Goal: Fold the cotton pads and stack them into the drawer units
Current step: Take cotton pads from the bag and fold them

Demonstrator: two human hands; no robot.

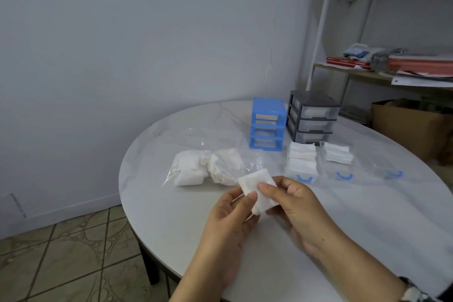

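Two hands are pinching one white pad [257, 189] over the table [171, 216]: left hand [230, 218] and right hand [294, 203] each gripping it between thumb and fingers, the pad bending, soft and square. Two drawer units are standing behind, blue [267, 124] with three empty slots, grey [312, 116] holding three drawers. Three clear drawers are lying out: two [302, 162] [337, 154] carrying stacked pads, one [384, 167] empty. One bag [215, 167] is holding more pads.

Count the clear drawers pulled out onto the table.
3, in a row in front of the drawer units: left drawer holds a pad stack, middle drawer holds a smaller stack, right drawer looks empty. None seem hidden.
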